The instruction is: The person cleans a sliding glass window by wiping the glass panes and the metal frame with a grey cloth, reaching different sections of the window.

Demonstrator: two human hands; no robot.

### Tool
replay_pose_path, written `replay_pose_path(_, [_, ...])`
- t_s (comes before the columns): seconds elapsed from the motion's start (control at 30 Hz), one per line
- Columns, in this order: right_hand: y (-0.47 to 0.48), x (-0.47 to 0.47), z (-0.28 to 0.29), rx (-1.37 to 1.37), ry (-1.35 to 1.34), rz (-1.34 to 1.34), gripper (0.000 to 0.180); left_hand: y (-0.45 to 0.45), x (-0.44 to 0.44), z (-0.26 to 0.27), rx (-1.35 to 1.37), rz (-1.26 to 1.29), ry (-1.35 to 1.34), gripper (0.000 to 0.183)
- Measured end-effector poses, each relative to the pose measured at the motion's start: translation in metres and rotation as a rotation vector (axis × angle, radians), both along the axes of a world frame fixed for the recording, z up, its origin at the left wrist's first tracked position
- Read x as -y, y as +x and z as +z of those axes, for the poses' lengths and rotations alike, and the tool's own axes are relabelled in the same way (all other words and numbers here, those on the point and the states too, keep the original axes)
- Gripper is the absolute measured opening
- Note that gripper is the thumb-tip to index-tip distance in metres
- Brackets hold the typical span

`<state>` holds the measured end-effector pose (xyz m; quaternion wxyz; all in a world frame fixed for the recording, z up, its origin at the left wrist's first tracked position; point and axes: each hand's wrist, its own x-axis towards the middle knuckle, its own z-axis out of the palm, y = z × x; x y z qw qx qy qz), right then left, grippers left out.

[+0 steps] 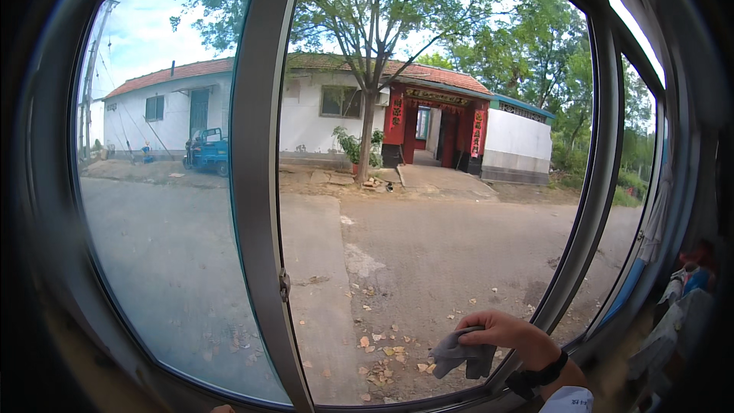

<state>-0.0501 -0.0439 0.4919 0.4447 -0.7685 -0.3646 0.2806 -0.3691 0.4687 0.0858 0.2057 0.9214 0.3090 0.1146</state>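
Note:
My right hand [498,332] pinches a crumpled grey cloth [463,354] at the lower right, in front of the window opening and near the lower right corner of its frame. The cloth hangs down from my fingers. A dark band is around my right wrist, below it a pale sleeve. Of my left hand [222,409] only a small bit of skin shows at the bottom edge; what it does is hidden. A metal window sash [261,183] with a small latch [284,285] stands upright left of the cloth, beside a bluish glass pane [172,275].
The window frame [596,183] curves down the right side. A light curtain [659,212] hangs beyond it, with piled items [676,304] at the far right. Outside are a paved road [447,252], a tree [367,126], a white house and a blue three-wheeled vehicle [207,152].

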Motion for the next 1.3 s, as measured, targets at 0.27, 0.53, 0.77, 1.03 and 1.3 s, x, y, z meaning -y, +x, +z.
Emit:
replay_pose_path(0.27, [-0.004,-0.052,0.252,0.699,1.169,-0.308,0.021,-0.051,-0.027,-0.136,-0.073,-0.022,-0.038,0.028])
replay_pose_path(0.53, [0.012,-0.17,0.403,2.043,0.945,-0.848,0.031,-0.054,-0.025,-0.111,-0.14,0.058,-0.2,0.026])
replay_pose_path(0.77, [0.02,-0.257,0.341,2.197,0.784,-0.362,0.038,-0.06,-0.053,-0.158,-0.217,0.029,-0.226,0.028])
replay_pose_path(1.03, [-0.019,-0.246,0.195,2.098,0.213,-0.05,0.04,-0.053,-0.073,-0.185,-0.245,-0.022,-0.223,0.031])
replay_pose_path(1.3, [0.015,-0.25,0.402,2.239,0.503,-0.419,0.036,-0.038,-0.074,-0.18,-0.147,0.003,-0.258,0.032])
